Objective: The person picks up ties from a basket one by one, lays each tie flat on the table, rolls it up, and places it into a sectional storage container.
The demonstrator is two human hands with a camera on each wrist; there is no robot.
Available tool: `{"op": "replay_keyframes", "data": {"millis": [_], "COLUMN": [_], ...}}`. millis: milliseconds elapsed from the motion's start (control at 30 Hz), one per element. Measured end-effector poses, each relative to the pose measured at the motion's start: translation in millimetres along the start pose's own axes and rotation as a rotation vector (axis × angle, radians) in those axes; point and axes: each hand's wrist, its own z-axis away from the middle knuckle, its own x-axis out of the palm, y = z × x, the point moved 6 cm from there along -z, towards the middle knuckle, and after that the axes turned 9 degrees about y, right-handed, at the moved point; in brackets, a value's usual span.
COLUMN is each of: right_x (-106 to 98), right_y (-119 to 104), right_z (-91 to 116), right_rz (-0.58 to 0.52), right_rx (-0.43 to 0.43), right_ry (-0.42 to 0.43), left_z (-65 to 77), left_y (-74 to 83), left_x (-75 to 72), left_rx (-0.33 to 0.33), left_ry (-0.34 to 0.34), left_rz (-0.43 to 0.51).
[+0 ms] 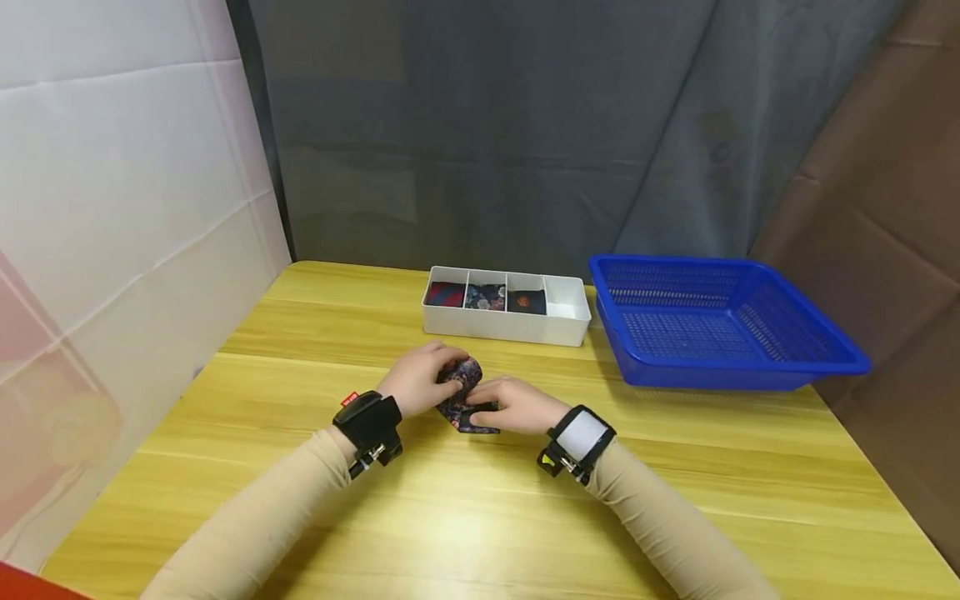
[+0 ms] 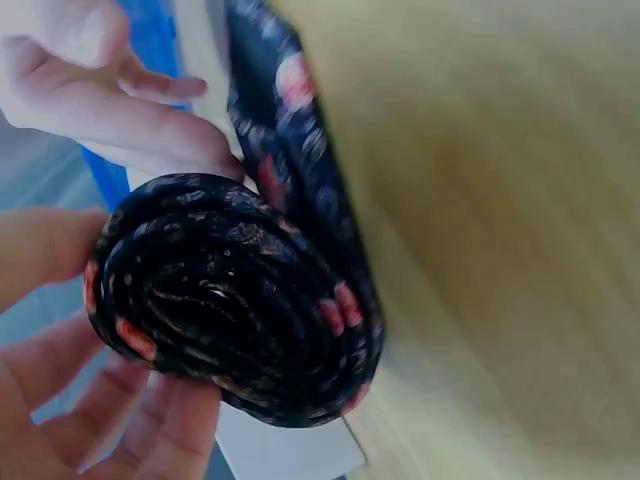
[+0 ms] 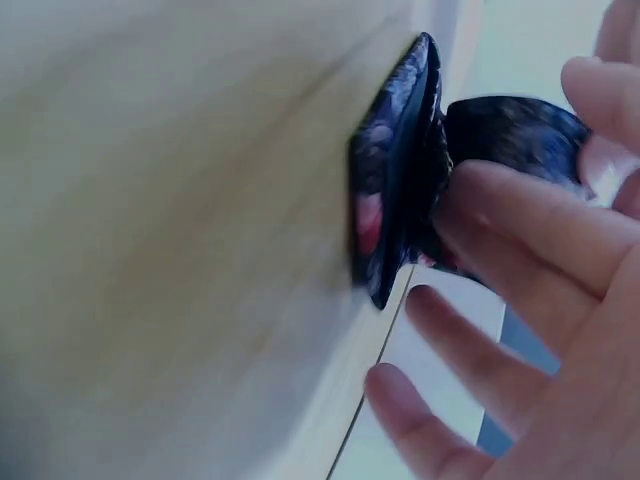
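A dark floral necktie (image 1: 467,377) with pink flowers is rolled into a coil, its wide end trailing toward the front on the table. My left hand (image 1: 422,379) grips the coil between thumb and fingers; the left wrist view shows the layered spiral (image 2: 225,300) from its side. My right hand (image 1: 521,404) is at the trailing end, its fairly straight fingers (image 3: 530,215) touching the tie where coil and tail meet. Behind the hands is a white box (image 1: 502,325) with compartments; three hold dark rolled fabric pieces (image 1: 486,297), and the rightmost shows its bare bottom.
A blue perforated plastic basket (image 1: 735,367) stands at the back right, close to the white box. Grey cloth (image 1: 465,133) hangs behind the wooden table (image 1: 450,533), with white cloth on the left and brown cloth on the right.
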Motion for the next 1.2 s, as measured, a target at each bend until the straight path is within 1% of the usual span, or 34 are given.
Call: {"op": "replay_keyframes", "data": {"millis": [100, 200, 300, 400, 467, 567, 767, 867, 933, 1033, 1100, 1200], "right_x": [-4, -6, -2, 5, 9, 12, 19, 22, 22, 22, 21, 16], "right_y": [6, 8, 9, 10, 12, 13, 16, 15, 14, 14, 14, 13], "right_z": [14, 25, 31, 37, 40, 44, 44, 41, 37, 33, 31, 32], "right_rz": [-0.042, -0.132, -0.360, -0.688, -0.888, -1.110, -1.465, -1.571, -1.604, -1.644, -1.661, -1.627], "right_rx": [0.116, 0.224, 0.307, 0.394, 0.459, 0.507, 0.561, 0.565, 0.556, 0.567, 0.584, 0.619], "right_ry": [0.042, 0.073, 0.049, 0.007, 0.002, 0.035, 0.175, 0.245, 0.291, 0.342, 0.354, 0.340], "left_z": [4.4, 6.3, 6.6, 7.6, 8.6, 9.3, 11.2, 12.8, 13.5, 14.3, 14.8, 15.5], "left_y": [1.5, 1.7, 2.7, 4.7, 5.8, 6.0, 8.6, 10.6, 11.3, 11.8, 12.5, 14.4], "left_x": [4.9, 7.4, 11.0, 16.9, 20.1, 22.3, 22.8, 23.1, 22.9, 23.2, 23.8, 26.1], "left_rx": [-0.034, -0.053, -0.029, 0.023, 0.056, 0.093, 0.162, 0.193, 0.196, 0.188, 0.182, 0.190], "left_ry": [-0.013, -0.010, -0.007, -0.022, -0.035, -0.042, -0.080, -0.091, -0.097, -0.117, -0.127, -0.137], "left_rz": [-0.022, -0.045, -0.078, -0.116, -0.127, -0.134, -0.151, -0.157, -0.154, -0.147, -0.141, -0.144]}}
